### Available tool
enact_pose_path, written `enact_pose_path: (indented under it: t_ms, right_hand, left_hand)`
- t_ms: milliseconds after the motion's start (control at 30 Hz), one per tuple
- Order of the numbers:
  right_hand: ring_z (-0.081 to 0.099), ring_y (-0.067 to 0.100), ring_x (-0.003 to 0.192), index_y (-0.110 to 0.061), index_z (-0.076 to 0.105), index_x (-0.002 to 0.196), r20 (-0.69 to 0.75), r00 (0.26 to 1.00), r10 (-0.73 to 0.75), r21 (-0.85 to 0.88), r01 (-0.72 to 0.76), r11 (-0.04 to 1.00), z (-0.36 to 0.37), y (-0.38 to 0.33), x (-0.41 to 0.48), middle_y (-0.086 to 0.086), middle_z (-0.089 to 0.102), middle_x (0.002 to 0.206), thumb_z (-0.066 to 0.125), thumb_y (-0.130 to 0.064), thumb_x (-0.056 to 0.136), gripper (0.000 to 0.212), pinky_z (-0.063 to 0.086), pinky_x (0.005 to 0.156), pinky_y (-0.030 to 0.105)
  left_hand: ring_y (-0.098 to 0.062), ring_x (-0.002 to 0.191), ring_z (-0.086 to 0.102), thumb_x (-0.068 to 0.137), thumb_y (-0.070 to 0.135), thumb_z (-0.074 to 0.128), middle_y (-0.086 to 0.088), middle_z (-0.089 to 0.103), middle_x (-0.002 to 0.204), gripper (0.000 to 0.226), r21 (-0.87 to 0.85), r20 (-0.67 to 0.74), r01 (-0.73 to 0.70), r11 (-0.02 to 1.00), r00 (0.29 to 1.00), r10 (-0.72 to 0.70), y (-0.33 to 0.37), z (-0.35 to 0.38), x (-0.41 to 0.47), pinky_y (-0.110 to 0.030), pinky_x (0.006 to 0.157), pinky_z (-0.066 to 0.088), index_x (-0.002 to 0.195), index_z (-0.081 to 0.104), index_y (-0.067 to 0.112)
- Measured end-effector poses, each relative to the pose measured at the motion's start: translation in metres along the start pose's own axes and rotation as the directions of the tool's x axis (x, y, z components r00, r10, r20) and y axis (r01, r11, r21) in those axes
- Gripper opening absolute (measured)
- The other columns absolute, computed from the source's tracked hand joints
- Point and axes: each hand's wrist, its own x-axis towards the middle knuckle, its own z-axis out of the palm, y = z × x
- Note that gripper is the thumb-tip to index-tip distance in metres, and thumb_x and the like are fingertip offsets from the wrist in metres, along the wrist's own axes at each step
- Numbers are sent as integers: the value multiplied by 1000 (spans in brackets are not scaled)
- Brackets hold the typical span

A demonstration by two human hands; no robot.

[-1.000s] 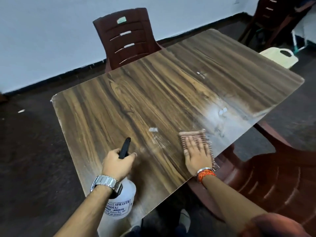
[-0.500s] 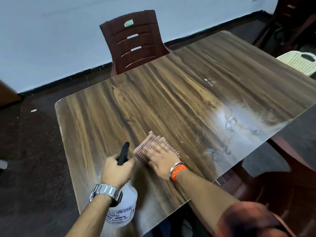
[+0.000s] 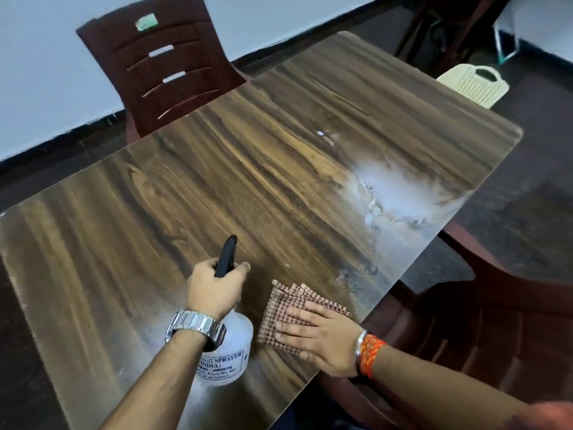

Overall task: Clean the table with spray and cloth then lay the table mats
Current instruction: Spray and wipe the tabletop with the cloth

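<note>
A wood-grain table (image 3: 235,169) fills the view. My left hand (image 3: 214,287) grips the black trigger head of a translucent white spray bottle (image 3: 229,352), which hangs over the table's near part. My right hand (image 3: 319,333) lies flat, fingers spread, pressing a brown checked cloth (image 3: 288,305) onto the table close to its near right edge. The cloth sits just right of the bottle. A wet, whitish smear (image 3: 390,193) shines on the table farther right. No table mats are in view.
A dark red plastic chair (image 3: 167,63) stands at the table's far side, against the white wall. Another dark red chair (image 3: 483,321) sits at the near right edge. A cream plastic chair back (image 3: 474,85) shows at the far right corner. The floor is dark.
My right hand slid the cloth left toward the bottle, then back toward the near right edge. My left hand kept its hold on the spray bottle.
</note>
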Motion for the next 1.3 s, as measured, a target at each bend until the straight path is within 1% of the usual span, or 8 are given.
enact_pose_path:
  t_ms: [167,400,567,700,833,933,1133,1300]
  right_hand:
    - [8,18,147,-39,11,150,-13,916,401,43,-400,915,-12,102,-50,-18,16,156,30,-43,96,57,5,117,44]
    - [6,22,147,-33,12,151,-70,453,889,192,-868,457,-43,198,-73,-11,11,159,14,-48,92,62,0,117,41]
    - [21,27,144,-26,29,148,-108,964,244,20,-244,970,-19,118,-52,-7,31,154,34,-37,95,55,10,115,46]
    - [19,20,145,-33,27,149,-79,981,178,-4,-179,984,-30,179,-53,-12,28,155,28,-40,96,53,9,117,45]
    - [6,18,147,-37,11,151,-110,597,795,145,-781,607,-52,277,-76,-14,10,159,14,-48,95,57,0,118,43]
    - [-1,24,147,-33,5,152,-41,404,914,227,-887,402,-63,288,-49,-13,0,159,17,-44,98,57,-5,116,45]
    - [20,27,145,-28,29,148,-94,931,352,9,-353,936,-59,237,46,-8,30,154,25,-41,91,59,10,116,48]
    - [12,19,146,-33,20,150,-71,966,250,-13,-251,968,-78,300,96,-12,22,157,15,-45,90,62,3,117,44]
  left_hand:
    - [-23,41,59,81,25,77,-16,75,69,19,34,35,-32,999,999,31,19,40,-4,-29,56,51,74,72,8]
    - [-30,58,71,77,34,77,-5,72,61,21,81,54,-41,996,998,36,45,89,-5,-30,60,54,71,72,14]
    - [-36,62,70,78,30,77,-7,68,59,23,103,86,-63,993,995,55,68,123,-5,-40,66,58,70,71,10]
    - [-28,53,63,79,29,78,-11,66,58,23,91,85,-63,994,995,55,81,135,3,-37,60,54,71,70,8]
    - [-24,47,59,78,29,77,-12,67,59,22,86,95,-78,993,993,70,80,135,12,-42,60,57,71,68,10]
    - [-27,51,61,78,29,78,-4,64,56,23,96,86,-65,993,995,57,82,135,25,-47,66,60,69,68,11]
    - [-36,57,67,78,31,77,-15,71,65,23,85,50,-55,995,997,51,99,141,56,-49,65,59,71,70,10]
    - [-40,66,70,79,32,75,-5,64,57,23,85,15,-64,994,998,63,116,138,86,-45,64,59,70,69,11]
